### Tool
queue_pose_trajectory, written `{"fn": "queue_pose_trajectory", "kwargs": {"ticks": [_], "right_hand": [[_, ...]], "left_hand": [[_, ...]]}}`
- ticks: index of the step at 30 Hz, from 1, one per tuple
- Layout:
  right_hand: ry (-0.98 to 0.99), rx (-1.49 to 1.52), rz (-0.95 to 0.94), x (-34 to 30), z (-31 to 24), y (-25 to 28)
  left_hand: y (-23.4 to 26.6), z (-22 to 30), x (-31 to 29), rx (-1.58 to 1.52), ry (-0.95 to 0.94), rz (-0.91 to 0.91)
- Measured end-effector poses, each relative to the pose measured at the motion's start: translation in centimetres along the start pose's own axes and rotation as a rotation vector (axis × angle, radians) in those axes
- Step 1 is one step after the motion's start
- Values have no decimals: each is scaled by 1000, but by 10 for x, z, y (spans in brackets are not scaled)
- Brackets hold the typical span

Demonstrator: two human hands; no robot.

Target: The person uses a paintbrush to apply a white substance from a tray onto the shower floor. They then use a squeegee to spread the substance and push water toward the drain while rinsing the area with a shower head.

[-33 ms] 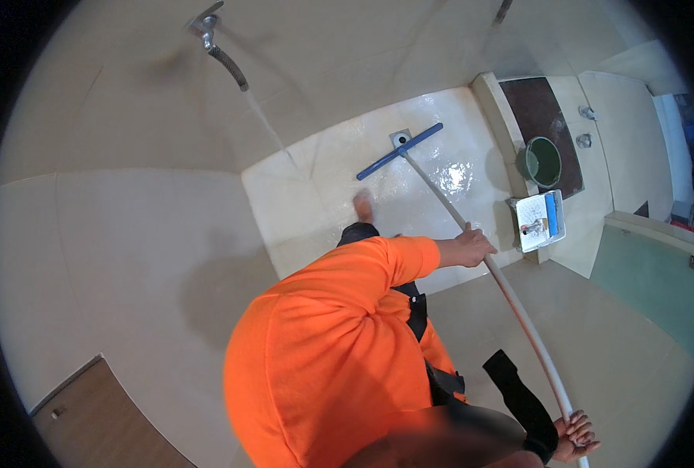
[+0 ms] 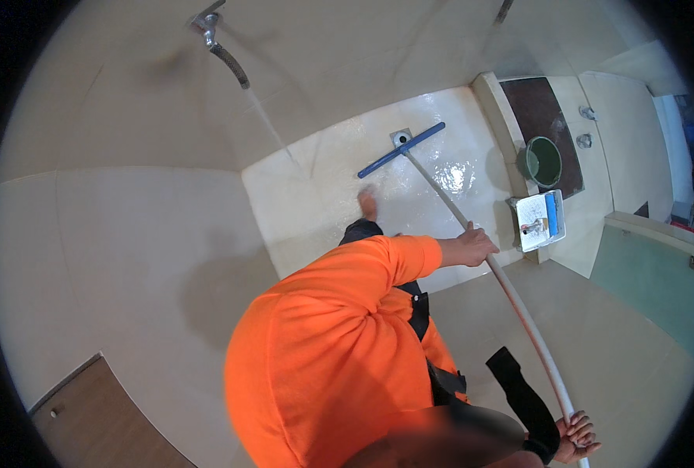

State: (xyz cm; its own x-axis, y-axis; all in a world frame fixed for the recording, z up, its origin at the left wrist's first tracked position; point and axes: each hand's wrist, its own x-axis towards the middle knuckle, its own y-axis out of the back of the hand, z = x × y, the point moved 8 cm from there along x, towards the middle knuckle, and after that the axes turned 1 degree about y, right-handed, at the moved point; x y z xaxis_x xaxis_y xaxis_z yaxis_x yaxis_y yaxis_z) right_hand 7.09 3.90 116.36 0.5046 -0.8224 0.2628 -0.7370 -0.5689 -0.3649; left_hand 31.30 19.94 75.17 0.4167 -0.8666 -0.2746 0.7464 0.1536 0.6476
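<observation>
Squeegee blade (image 2: 402, 149) beyond hands (image 2: 473, 246), seemingly on floor (image 2: 308, 214)

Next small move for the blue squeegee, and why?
I'd probably nudge the blue blade slightly forward, toward the drain. It sits right at the drain's near edge, the floor around it glistens wet, and water is running from the hose. Left hand and right hand both grip the pole, so a short push looks manageable.
</observation>
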Motion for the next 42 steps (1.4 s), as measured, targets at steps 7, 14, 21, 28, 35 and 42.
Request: {"fn": "queue_pose_trajectory", "kwargs": {"ticks": [7, 14, 21, 28, 35, 42], "right_hand": [[46, 49, -82, -6, 7, -10], [189, 113, 43, -4, -24, 14], [150, 78, -209, 28, -46, -35], [162, -47, -117, 63, -16, -172], [102, 20, -281, 75, 48, -235], [138, -44, -165, 91, 62, -246]], "left_hand": [[18, -7, 5, 59, -10, 73], [62, 12, -6, 38, -33, 86], [111, 15, -9, -99, -74, 181], [165, -47, -20, -221, -75, 402], [165, -175, -106, -352, 91, 219], [167, -327, -238, -234, 561, 11]]}}
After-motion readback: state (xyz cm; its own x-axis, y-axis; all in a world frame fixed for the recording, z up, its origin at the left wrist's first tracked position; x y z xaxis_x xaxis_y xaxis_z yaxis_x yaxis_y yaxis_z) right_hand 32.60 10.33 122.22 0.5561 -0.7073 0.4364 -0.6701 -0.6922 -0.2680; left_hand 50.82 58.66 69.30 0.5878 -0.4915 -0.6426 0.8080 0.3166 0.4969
